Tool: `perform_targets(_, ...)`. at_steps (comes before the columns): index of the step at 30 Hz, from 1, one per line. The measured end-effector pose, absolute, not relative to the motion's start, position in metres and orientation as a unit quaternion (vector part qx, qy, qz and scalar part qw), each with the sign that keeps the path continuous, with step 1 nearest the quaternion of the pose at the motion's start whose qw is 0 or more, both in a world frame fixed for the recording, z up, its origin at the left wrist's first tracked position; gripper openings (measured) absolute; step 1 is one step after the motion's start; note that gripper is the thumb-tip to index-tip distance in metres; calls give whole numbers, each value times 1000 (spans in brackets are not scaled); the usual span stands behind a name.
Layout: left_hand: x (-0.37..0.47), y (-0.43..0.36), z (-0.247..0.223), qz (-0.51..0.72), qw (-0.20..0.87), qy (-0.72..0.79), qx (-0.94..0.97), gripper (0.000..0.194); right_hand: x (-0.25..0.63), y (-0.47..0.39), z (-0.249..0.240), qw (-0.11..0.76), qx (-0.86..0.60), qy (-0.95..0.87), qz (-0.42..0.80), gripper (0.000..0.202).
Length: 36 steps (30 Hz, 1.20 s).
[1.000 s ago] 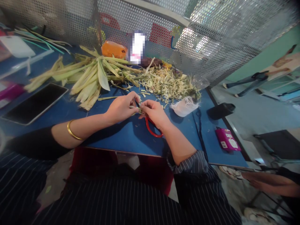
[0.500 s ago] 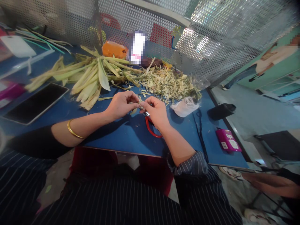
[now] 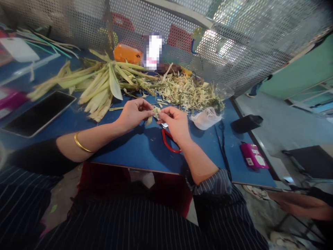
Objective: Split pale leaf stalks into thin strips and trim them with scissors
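Observation:
Between my two hands is a small piece of pale, dried corn husk (image 3: 156, 110), pinched from both sides. My left hand (image 3: 136, 113) has thumb and forefinger closed on its left end. My right hand (image 3: 175, 123) grips its right side, fingers bent. Red-handled scissors (image 3: 168, 140) lie on the blue table under my right hand, their blades partly hidden. Just beyond are a heap of shredded husk bits (image 3: 184, 90) and a bundle of long husk leaves (image 3: 101, 86). A roll of white thread (image 3: 206, 118) sits right of my right hand.
A dark phone (image 3: 39, 113) lies on the left of the blue table (image 3: 145, 156). An orange packet (image 3: 127, 53) stands at the back before a perforated metal screen (image 3: 166, 21). To the right are a black cylinder (image 3: 246, 123), a purple pack (image 3: 253, 156) and a seated person's leg (image 3: 299, 205).
My hands have drawn slightly apart, so more of the husk piece shows between the fingertips. The person walking in the background at right has mostly passed behind the screen.

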<state>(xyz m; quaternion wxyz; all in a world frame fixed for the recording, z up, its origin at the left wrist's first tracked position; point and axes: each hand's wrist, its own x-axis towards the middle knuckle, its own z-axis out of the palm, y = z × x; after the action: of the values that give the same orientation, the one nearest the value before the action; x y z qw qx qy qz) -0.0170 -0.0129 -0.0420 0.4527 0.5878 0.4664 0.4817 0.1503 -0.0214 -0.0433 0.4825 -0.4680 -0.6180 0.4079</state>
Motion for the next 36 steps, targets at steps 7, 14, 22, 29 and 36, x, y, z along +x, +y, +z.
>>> perform_targets(7,-17,-13,-43,472,429,469,612,24,151,-22,-42,438,-508,-640,375,6)
perform_targets(14,-19,-14,-47,438,366,450,687,19,152,-20,-45,455,-503,-613,405,15)
perform_targets(22,-21,-19,-40,410,321,421,743,10,153,-19,-45,433,-456,-623,464,11)
perform_targets(29,-22,-23,-36,376,259,406,791,5,152,-22,-39,421,-444,-545,573,16)
perform_targets(36,-21,-20,-35,346,444,450,693,14,151,-21,-41,450,-487,-602,444,12)
